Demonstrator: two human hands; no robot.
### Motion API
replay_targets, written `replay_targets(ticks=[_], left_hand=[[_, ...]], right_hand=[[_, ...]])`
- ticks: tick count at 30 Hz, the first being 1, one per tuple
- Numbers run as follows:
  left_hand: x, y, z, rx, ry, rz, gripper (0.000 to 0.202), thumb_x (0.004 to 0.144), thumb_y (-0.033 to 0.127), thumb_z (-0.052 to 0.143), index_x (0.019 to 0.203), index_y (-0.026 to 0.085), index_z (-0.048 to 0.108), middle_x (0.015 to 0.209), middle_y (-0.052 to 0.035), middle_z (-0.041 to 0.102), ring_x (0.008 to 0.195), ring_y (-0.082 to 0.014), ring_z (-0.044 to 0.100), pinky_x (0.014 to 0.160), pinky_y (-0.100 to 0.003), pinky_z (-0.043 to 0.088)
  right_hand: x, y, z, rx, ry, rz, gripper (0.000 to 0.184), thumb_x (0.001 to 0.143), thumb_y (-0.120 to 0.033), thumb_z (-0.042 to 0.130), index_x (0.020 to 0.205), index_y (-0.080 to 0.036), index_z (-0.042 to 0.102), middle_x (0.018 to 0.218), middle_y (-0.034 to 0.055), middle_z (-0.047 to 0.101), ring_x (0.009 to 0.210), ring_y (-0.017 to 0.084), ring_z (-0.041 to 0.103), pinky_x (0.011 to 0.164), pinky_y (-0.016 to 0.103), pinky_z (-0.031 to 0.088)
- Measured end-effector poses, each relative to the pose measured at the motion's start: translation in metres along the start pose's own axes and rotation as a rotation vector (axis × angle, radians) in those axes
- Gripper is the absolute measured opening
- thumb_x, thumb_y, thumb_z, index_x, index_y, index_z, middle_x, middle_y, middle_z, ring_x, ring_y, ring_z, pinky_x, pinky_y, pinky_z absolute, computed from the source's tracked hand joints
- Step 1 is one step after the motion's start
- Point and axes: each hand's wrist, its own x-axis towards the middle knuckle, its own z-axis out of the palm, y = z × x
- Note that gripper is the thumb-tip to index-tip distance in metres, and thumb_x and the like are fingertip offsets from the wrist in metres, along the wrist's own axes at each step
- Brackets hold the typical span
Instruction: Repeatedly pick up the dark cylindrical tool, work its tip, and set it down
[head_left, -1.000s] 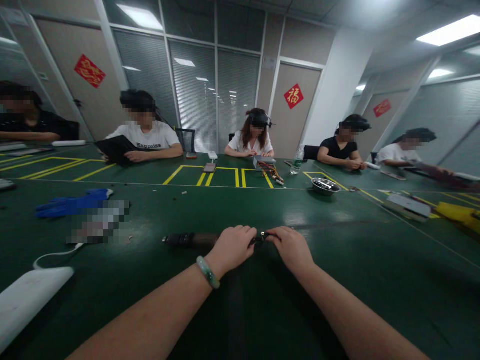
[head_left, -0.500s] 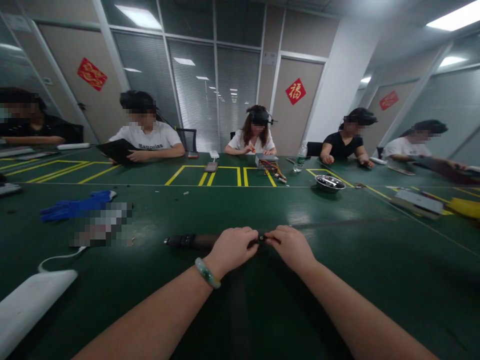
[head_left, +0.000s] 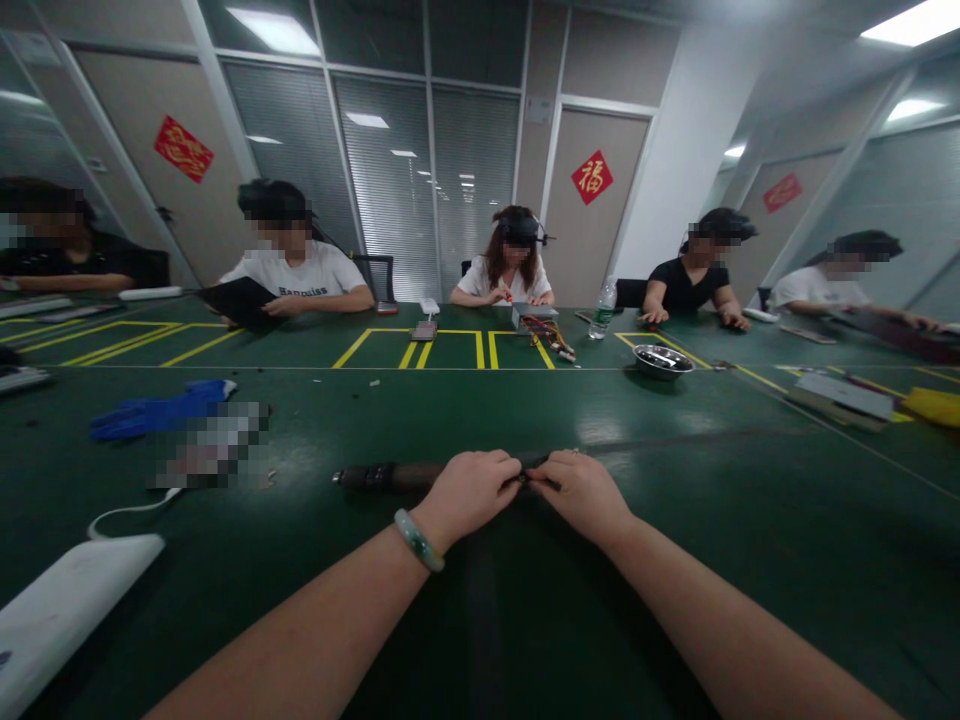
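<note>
Dark brown cylindrical tool (head_left: 412, 477) | black collar (head_left: 379, 477) | silvery tip (head_left: 338, 478) leftward

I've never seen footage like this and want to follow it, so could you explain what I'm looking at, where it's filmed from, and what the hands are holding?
There's no machine here: these are a person's own bare hands, seen by a camera worn on that person's head, looking forward and down. The left hand, with a bracelet at its wrist, grips a dark, tube-like tool. The right hand brings its fingers to the tool's right end; whatever they pinch is too hidden to tell. On the green table, to the left, are a blue glove and a white block with a cord running to a blurred device. Farther off stand a metal bowl and a bottle. Other people sit across the table.
</note>
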Motion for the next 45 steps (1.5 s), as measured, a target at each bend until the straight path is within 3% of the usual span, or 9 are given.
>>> replay_targets(ticks=[16,20,24,29,32,35,39,42,45], left_hand=[[0.002,0.004,0.002,0.014,-0.018,-0.063,0.01,0.093,0.031,0.051,0.095,0.023,0.057,0.093,-0.0003,0.063,0.082,-0.0165,0.06,0.072,-0.029,0.046],[0.003,0.005,0.001,0.022,-0.043,-0.083,0.012,0.094,0.03,0.05,0.099,0.023,0.057,0.095,-0.0012,0.063,0.085,-0.0166,0.061,0.075,-0.029,0.047],[0.004,0.006,0.001,0.035,-0.022,-0.081,0.011,0.093,0.03,0.051,0.1,0.022,0.056,0.096,-0.0019,0.063,0.085,-0.0178,0.062,0.075,-0.03,0.047],[0.002,0.006,0.002,0.022,-0.01,-0.086,0.014,0.089,0.033,0.057,0.098,0.022,0.055,0.096,-0.002,0.064,0.087,-0.0194,0.063,0.076,-0.031,0.048],[0.001,0.004,0.005,-0.012,0.056,-0.051,0.023,0.087,0.036,0.06,0.105,0.023,0.055,0.107,-0.0043,0.065,0.099,-0.0216,0.062,0.086,-0.035,0.049],[0.0,0.002,0.007,-0.014,0.167,0.031,0.035,0.087,0.035,0.059,0.118,0.021,0.053,0.127,-0.0085,0.059,0.122,-0.0251,0.052,0.106,-0.044,0.039],[0.0,0.002,0.005,-0.057,0.201,0.15,0.034,0.09,0.033,0.055,0.122,0.021,0.053,0.136,-0.0069,0.053,0.134,-0.0226,0.04,0.116,-0.046,0.026],[-0.002,0.003,0.002,-0.086,0.16,0.183,0.036,0.092,0.034,0.051,0.126,0.022,0.051,0.139,-0.0051,0.05,0.137,-0.0206,0.036,0.118,-0.045,0.022],[-0.002,-0.001,0.004,-0.099,0.098,0.163,0.042,0.093,0.039,0.05,0.132,0.024,0.049,0.144,-0.0035,0.046,0.138,-0.0203,0.033,0.118,-0.044,0.022]], right_hand=[[0.003,0.006,0.01,0.008,0.006,0.016,0.009,0.088,-0.023,0.063,0.089,-0.021,0.072,0.082,0.0009,0.064,0.079,0.015,0.058,0.074,0.029,0.044],[0.006,0.011,0.015,0.019,0.039,-0.038,0.007,0.086,-0.021,0.065,0.087,-0.021,0.072,0.102,0.003,0.067,0.095,0.018,0.059,0.088,0.033,0.044],[0.009,0.014,0.023,0.014,-0.003,-0.04,0.013,0.088,-0.014,0.059,0.097,-0.02,0.068,0.109,0.0037,0.067,0.114,0.02,0.055,0.105,0.039,0.036],[0.01,0.008,0.024,-0.075,-0.107,-0.042,0.011,0.091,-0.011,0.051,0.093,-0.017,0.058,0.09,0.0027,0.065,0.093,0.016,0.061,0.106,0.035,0.035],[0.013,0.001,0.018,-0.148,-0.175,-0.047,0.008,0.091,-0.012,0.051,0.095,-0.017,0.056,0.094,0.0049,0.062,0.093,0.018,0.058,0.093,0.031,0.041],[0.016,0.004,0.011,-0.191,-0.243,-0.029,0.01,0.092,-0.018,0.052,0.101,-0.018,0.055,0.1,0.0049,0.061,0.096,0.018,0.056,0.088,0.029,0.041],[0.005,0.036,-0.006,-0.283,-0.248,0.151,0.007,0.094,-0.022,0.051,0.099,-0.02,0.055,0.1,0.0039,0.062,0.094,0.016,0.057,0.084,0.026,0.04],[-0.028,0.075,-0.039,-0.378,-0.205,0.387,0.006,0.094,-0.021,0.049,0.097,-0.018,0.054,0.1,0.0066,0.063,0.093,0.018,0.059,0.08,0.027,0.04],[-0.084,0.11,-0.083,-0.474,-0.161,0.635,0.01,0.095,-0.021,0.044,0.094,-0.017,0.054,0.099,0.0098,0.064,0.089,0.021,0.06,0.072,0.029,0.04]])
